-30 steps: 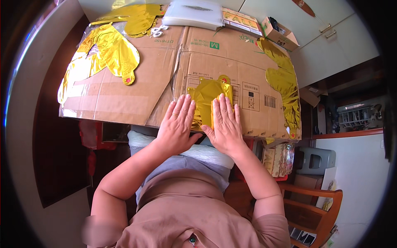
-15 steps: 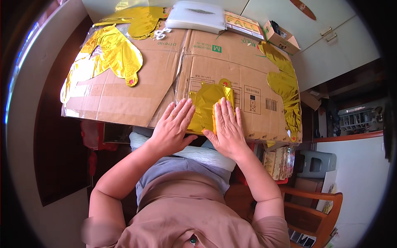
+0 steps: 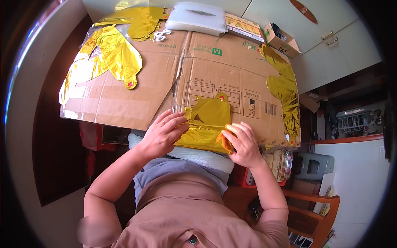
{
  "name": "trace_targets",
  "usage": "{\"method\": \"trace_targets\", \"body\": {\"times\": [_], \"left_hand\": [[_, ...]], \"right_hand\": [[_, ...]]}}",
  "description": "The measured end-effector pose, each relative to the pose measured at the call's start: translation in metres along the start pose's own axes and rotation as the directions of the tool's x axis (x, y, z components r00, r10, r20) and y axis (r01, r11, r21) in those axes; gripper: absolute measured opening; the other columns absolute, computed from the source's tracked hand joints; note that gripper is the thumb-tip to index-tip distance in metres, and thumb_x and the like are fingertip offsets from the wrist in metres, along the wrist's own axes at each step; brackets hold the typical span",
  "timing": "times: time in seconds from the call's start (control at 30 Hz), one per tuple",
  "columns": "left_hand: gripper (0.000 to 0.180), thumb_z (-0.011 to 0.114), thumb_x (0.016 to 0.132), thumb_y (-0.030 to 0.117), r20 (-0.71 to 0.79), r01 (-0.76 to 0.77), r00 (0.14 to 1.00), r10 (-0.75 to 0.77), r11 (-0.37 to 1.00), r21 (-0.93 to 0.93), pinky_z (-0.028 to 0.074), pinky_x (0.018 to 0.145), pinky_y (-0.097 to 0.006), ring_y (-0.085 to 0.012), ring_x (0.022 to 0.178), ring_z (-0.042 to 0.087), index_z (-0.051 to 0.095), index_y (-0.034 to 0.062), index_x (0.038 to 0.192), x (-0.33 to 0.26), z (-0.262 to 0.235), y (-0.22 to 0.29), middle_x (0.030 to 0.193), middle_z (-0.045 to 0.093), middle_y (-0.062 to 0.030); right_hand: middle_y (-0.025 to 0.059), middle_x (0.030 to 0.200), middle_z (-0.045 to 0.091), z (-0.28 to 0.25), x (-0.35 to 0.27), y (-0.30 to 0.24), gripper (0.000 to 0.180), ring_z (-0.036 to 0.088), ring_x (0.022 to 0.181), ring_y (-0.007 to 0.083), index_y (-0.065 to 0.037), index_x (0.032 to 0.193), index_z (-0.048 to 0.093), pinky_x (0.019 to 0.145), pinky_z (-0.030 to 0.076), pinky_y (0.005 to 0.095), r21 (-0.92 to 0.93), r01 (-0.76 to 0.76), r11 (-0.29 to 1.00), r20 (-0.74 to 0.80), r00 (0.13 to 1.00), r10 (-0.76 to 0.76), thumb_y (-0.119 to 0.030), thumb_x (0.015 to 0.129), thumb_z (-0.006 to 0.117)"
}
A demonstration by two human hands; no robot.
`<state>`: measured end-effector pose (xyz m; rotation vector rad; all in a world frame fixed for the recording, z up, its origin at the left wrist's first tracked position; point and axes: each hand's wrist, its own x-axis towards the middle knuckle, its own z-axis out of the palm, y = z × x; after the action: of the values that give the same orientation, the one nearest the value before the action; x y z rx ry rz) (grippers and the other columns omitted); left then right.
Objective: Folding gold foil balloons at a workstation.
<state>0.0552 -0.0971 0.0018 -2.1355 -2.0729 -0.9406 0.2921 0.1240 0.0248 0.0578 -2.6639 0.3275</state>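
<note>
A flat gold foil balloon (image 3: 209,112) with a small red-marked tab lies at the near edge of a flattened cardboard box (image 3: 155,80). Its near part is folded or bent and reaches over the cardboard's front edge. My left hand (image 3: 162,134) is closed on the foil's left edge with curled fingers. At the right edge, my right hand (image 3: 245,145) pinches the foil, thumb and fingers together. A crumpled orange piece (image 3: 226,143) shows by the right fingertips; what it is I cannot make out.
More gold foil balloons lie at the left (image 3: 120,58), back left (image 3: 142,25) and right edge (image 3: 285,91). White scissors (image 3: 161,35), a translucent plastic stack (image 3: 196,20), a printed flat box (image 3: 244,27) and a small open carton (image 3: 282,41) line the back. A wooden chair (image 3: 310,206) stands right.
Both hands, flat on the foil before, have curled and taken hold of its side edges. The balloon has shifted toward me, its near part now lifted or folded.
</note>
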Motion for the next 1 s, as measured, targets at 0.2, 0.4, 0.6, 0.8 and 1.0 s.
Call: {"method": "trace_targets", "body": {"times": [0.2, 0.4, 0.6, 0.8, 1.0], "left_hand": [[0.042, 0.069, 0.074, -0.001, -0.043, 0.121, 0.991, -0.126, 0.987, -0.11, 0.031, 0.118, -0.055, -0.0276, 0.121, 0.059, 0.069, 0.0084, 0.114, 0.012, -0.011, 0.0, 0.108, 0.066, -0.0078], [0.049, 0.072, 0.089, 0.014, -0.066, 0.499, 0.852, -0.519, 0.844, -0.198, 0.024, 0.119, -0.055, -0.0236, 0.103, 0.064, 0.056, 0.0033, 0.134, 0.026, 0.0, -0.003, 0.085, 0.067, -0.0045], [0.08, 0.072, 0.09, 0.015, -0.174, 0.532, 0.814, -0.555, 0.831, -0.162, 0.015, 0.122, -0.056, -0.0205, 0.108, 0.063, 0.029, 0.005, 0.158, 0.027, 0.011, 0.0, 0.08, 0.065, -0.0015], [0.08, 0.07, 0.091, 0.015, -0.166, 0.552, 0.808, -0.565, 0.825, -0.121, 0.011, 0.122, -0.057, -0.0211, 0.113, 0.059, 0.029, 0.0056, 0.158, 0.027, 0.012, 0.005, 0.084, 0.064, -0.0017], [0.077, 0.067, 0.092, 0.015, -0.237, 0.526, 0.816, -0.527, 0.848, -0.073, 0.011, 0.122, -0.058, -0.023, 0.106, 0.057, 0.029, 0.0055, 0.159, 0.028, 0.017, 0.004, 0.086, 0.061, -0.0019]], "right_hand": [[0.0076, 0.1, 0.07, 0.0, 0.011, 0.009, 0.035, 0.065, 0.096, 0.0274, -0.005, 0.107, 0.07, 0.092, 0.05, 0.0408, 0.169, -0.068, 0.983, -0.04, 0.996, 0.076, 0.004, 0.073, 0.072], [0.0092, 0.079, 0.072, 0.008, 0.027, 0.024, 0.024, 0.066, 0.067, 0.014, 0.001, 0.108, 0.065, 0.064, 0.052, 0.0307, 0.462, -0.677, 0.572, 0.228, 0.714, 0.661, -0.01, 0.088, 0.074], [0.0076, 0.08, 0.071, 0.002, 0.051, 0.031, 0.042, 0.063, 0.07, 0.0089, 0.004, 0.127, 0.052, 0.064, 0.05, 0.0263, 0.485, -0.78, 0.396, 0.38, 0.596, 0.707, -0.006, 0.09, 0.071], [0.0111, 0.082, 0.072, 0.007, 0.048, 0.027, 0.049, 0.068, 0.073, 0.0175, 0.003, 0.131, 0.049, 0.071, 0.054, 0.0341, 0.392, -0.802, 0.45, 0.3, 0.574, 0.762, -0.008, 0.089, 0.071], [0.0103, 0.075, 0.067, 0.02, 0.039, 0.015, 0.05, 0.066, 0.07, 0.0247, -0.004, 0.132, 0.045, 0.07, 0.053, 0.0381, 0.351, -0.756, 0.552, 0.128, 0.623, 0.772, -0.006, 0.089, 0.07]]}}
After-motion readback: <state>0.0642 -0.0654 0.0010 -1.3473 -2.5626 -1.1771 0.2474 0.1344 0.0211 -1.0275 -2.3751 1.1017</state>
